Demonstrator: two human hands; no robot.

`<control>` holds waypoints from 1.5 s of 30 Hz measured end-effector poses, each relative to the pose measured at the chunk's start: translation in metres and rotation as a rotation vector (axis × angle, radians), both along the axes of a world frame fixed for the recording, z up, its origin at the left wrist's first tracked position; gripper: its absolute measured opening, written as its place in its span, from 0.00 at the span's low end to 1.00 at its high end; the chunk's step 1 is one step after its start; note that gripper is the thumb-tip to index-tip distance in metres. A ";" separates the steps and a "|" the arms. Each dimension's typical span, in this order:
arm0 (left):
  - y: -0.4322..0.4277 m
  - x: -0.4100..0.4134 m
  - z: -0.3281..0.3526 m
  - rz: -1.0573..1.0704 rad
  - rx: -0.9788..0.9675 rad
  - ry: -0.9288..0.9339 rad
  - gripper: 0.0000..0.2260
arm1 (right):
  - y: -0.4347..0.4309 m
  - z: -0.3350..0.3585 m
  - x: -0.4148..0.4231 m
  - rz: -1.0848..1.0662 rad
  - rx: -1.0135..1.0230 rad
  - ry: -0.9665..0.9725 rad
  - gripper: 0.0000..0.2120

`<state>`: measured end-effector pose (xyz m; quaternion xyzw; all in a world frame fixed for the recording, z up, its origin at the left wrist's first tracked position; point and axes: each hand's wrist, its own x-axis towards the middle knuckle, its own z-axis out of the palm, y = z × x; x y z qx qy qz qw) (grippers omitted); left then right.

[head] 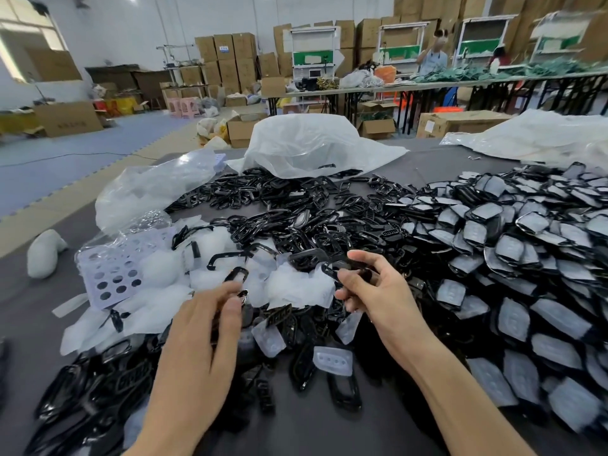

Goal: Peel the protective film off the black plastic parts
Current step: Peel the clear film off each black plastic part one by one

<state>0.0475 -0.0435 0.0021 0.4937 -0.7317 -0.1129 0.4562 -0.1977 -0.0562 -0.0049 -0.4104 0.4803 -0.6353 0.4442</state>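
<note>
**Peeling station: both hands occupied just right of the lilac perforated plastic basket**

The right hand is curled round a glossy black frame-shaped plastic part, held between thumb and fingers. The left hand is pinched at its fingertips on a second black looped part, though blur prevents the grip from being read exactly. Whether film remains on either part cannot be told. A heap of discarded translucent white film pieces lies right of the basket, under the hands. Film-covered black parts are stacked far right of the basket, and stripped black parts behind and right of it. A part released over the film heap could be buried and lost, or — since the piles touch — be mixed with unpeeled stock. Film pulled quickly may tear and leave a remnant.
</note>
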 end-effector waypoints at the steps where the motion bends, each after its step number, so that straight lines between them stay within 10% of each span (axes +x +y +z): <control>1: 0.008 0.008 -0.005 0.005 -0.028 -0.095 0.14 | 0.001 0.000 0.001 -0.004 -0.006 0.024 0.12; 10: 0.024 0.026 -0.031 0.077 -0.065 -0.685 0.29 | 0.004 0.004 0.005 -0.094 -0.073 0.000 0.13; 35: -0.011 -0.033 -0.019 -0.219 -0.259 -0.725 0.15 | 0.000 -0.006 0.005 -0.131 -0.089 0.150 0.13; 39: -0.008 -0.043 -0.013 -0.256 -0.110 -0.560 0.08 | 0.000 -0.006 0.005 -0.134 -0.083 0.166 0.13; 45: -0.017 -0.076 0.014 -0.264 0.337 0.235 0.07 | 0.003 -0.004 0.005 -0.135 -0.106 0.185 0.08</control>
